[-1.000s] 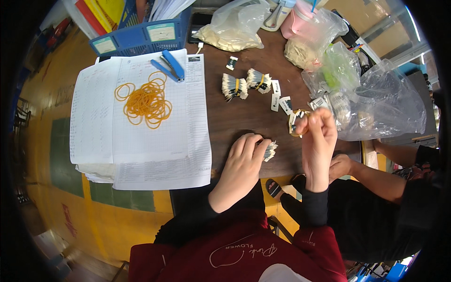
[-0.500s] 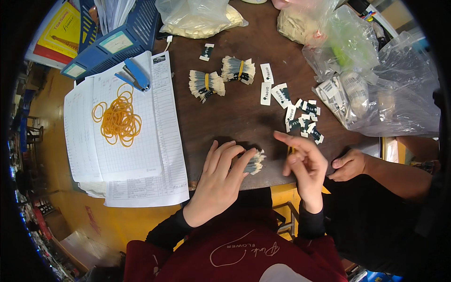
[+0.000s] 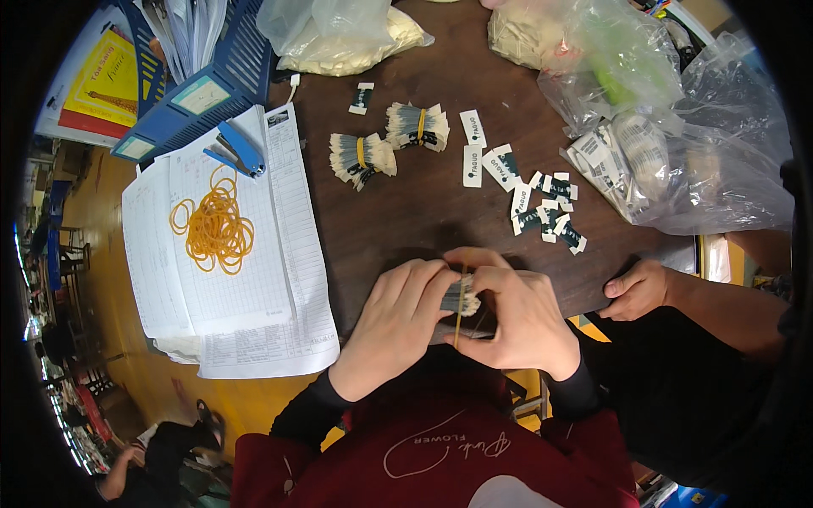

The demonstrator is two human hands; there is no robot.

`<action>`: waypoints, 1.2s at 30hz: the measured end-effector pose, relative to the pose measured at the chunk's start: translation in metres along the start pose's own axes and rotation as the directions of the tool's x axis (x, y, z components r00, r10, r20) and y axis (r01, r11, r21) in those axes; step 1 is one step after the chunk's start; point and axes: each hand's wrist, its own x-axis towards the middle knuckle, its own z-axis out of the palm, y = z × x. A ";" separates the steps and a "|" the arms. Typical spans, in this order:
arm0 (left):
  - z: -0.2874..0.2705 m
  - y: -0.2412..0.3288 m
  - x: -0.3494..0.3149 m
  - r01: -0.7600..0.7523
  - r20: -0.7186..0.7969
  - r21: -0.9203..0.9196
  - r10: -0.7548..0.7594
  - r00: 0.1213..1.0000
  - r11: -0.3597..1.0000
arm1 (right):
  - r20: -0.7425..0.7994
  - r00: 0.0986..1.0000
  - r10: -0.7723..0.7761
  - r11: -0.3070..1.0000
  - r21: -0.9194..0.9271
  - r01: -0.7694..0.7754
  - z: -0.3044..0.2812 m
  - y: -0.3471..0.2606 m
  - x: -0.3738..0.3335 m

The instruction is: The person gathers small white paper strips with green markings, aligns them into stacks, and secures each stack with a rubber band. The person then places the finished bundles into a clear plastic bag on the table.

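At the table's near edge my left hand (image 3: 391, 326) is closed round a bundle of fabric labels (image 3: 471, 305), and its fingers hide most of it. A yellow rubber band (image 3: 458, 328) is stretched between the thumb and fingers of my right hand (image 3: 527, 317), crossing the bundle's right end. Whether the band passes fully round the labels is hidden. Farther off lie two banded label bundles, one on the left (image 3: 377, 157) and one on the right (image 3: 436, 129). Loose white and dark green labels (image 3: 520, 198) are scattered to their right.
Yellow rubber bands (image 3: 213, 237) are heaped on papers (image 3: 246, 305) at left, beside a blue stapler (image 3: 240, 151) and a blue file rack (image 3: 190, 100). Plastic bags (image 3: 686, 186) fill the far right. Another person's hand (image 3: 637, 289) rests at the right table edge.
My right hand has moved left to the bundle and now stretches the rubber band across its end. My left hand keeps its hold. The view has shifted slightly.
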 end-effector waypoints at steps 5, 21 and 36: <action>0.001 0.010 -0.005 0.094 -0.120 -0.374 -0.149 0.982 0.923 | 0.066 0.998 -0.010 0.995 -0.101 0.017 0.002 -0.007 0.009; -0.003 0.016 -0.015 0.139 0.161 -0.980 -0.162 0.973 -0.143 | -0.126 0.946 0.300 -0.393 0.887 0.242 0.026 0.011 -0.020; 0.005 0.007 0.010 0.067 0.131 -0.987 -0.503 0.854 -0.143 | -0.331 0.682 -0.653 0.387 0.628 0.675 0.032 -0.012 -0.004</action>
